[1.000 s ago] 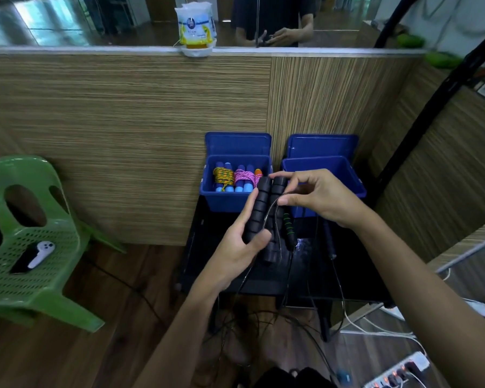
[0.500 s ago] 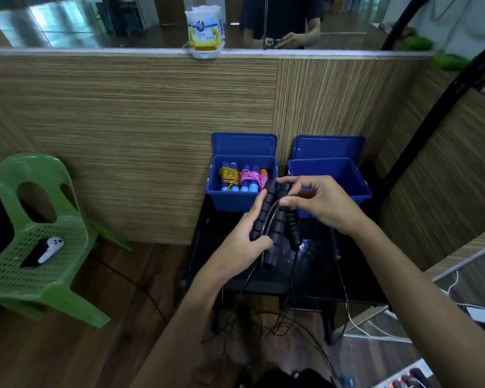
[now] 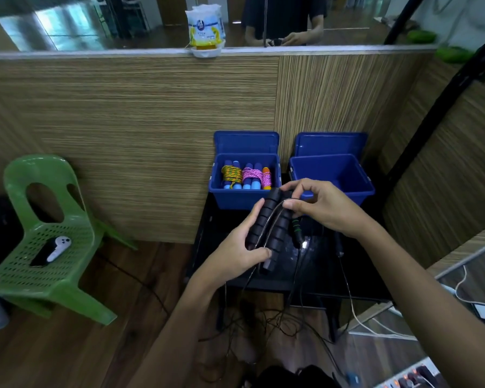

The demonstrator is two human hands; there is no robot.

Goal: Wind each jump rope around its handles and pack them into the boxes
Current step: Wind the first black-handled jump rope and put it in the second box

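The left hand (image 3: pixel 237 254) grips the pair of black foam handles (image 3: pixel 266 228) side by side, fingers curled behind them and thumb pressed across the lower part. The right hand (image 3: pixel 317 208) pinches the thin black cord (image 3: pixel 272 217) between thumb and forefinger at the upper end of the handles, above the black table (image 3: pixel 314 264). The remaining cord hangs slack below the hands toward the floor.

Handling judgement: the foam handles appear light and give a secure, non-slip hold; grip them together at mid-length. The cord appears thin, smooth and springy, so each turn likely needs tension to stay in place.

A second handle with green rings (image 3: pixel 296 229) lies on the table just beside the held pair, with its own cord trailing off the front edge; the loose cords could tangle.

Farther back, the left blue box (image 3: pixel 245 197) holds wound ropes with blue handles (image 3: pixel 240 176). The right blue box (image 3: pixel 359 189) shows nothing inside and stands just beyond the right hand. To the left stands a green chair (image 3: pixel 42 247) carrying a white controller (image 3: pixel 58 247).
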